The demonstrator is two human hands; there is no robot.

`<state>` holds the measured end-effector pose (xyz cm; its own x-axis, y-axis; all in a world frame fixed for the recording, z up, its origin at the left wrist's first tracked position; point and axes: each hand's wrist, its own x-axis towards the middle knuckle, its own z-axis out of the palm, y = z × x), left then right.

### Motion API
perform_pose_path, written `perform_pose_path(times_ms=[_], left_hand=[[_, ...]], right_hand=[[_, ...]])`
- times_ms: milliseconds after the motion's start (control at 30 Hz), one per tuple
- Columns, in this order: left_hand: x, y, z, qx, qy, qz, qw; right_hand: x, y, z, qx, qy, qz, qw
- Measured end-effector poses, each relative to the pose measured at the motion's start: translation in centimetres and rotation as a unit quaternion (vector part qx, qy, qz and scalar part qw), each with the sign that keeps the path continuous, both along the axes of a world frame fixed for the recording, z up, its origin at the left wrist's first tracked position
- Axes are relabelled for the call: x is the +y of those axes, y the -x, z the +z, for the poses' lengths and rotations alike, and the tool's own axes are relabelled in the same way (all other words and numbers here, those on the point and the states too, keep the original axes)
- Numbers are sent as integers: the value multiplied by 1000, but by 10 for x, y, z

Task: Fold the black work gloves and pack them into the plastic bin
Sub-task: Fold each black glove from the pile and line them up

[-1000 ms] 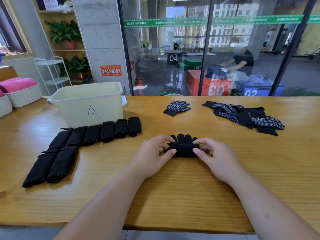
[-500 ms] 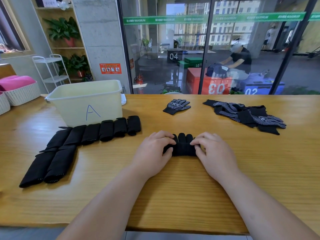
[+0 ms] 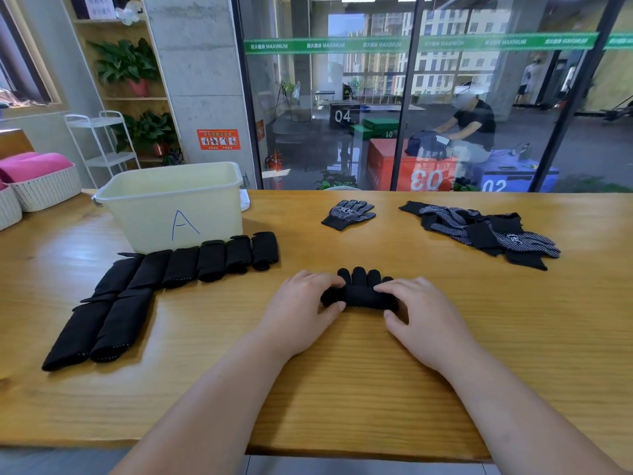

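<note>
A black work glove (image 3: 360, 293) lies at the table's centre, partly rolled from the cuff, its fingertips pointing away from me. My left hand (image 3: 301, 311) grips the roll's left end with curled fingers and thumb. My right hand (image 3: 419, 315) grips the right end the same way. A row of several folded black gloves (image 3: 178, 269) lies left of centre in front of the cream plastic bin marked "A" (image 3: 171, 209). One flat dotted glove (image 3: 349, 214) sits farther back. A loose pile of dotted gloves (image 3: 479, 231) lies at the back right.
The wooden table (image 3: 342, 389) ends at a near edge by my forearms. White woven baskets with pink cloth (image 3: 37, 186) stand at the far left. A glass wall runs behind the table, with a person seated beyond it.
Both hands have rolled the glove farther toward its fingertips, so the roll is thicker and fewer of the glove's fingers show. Nothing else on the table moved.
</note>
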<state>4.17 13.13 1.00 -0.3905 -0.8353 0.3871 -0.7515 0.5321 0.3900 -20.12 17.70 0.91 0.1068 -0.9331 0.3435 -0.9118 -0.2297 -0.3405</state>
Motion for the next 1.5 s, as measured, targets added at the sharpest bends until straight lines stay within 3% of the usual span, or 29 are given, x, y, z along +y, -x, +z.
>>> perform_pose_path(times_ms=[233,400,600,833,1100,1233,1333,1500], left_hand=[[-3,-6,-3,137,-90,11,986],[-6,-2,-5,165,-105,36,980],[-11,5,-3,82,4,65,994],[-1,1,-2,-10,98,-27,995],[3,4,-2,-72,63,-67,993],[6,8,-4,-93,34,-66,993],[7,11,-9,-104,-6,-75,992],[8,10,-7,-146,-36,-91,984]], right_hand=[[-1,6,0,-209,-44,-18,977],[-4,2,-1,-239,-29,-41,970],[-13,-4,2,-202,17,-77,976],[-5,1,-2,-159,53,-62,984],[-2,0,-1,-137,43,-47,988],[2,-6,3,-13,-54,18,998],[3,-12,-3,92,-132,51,986],[0,-12,-5,122,-163,46,978]])
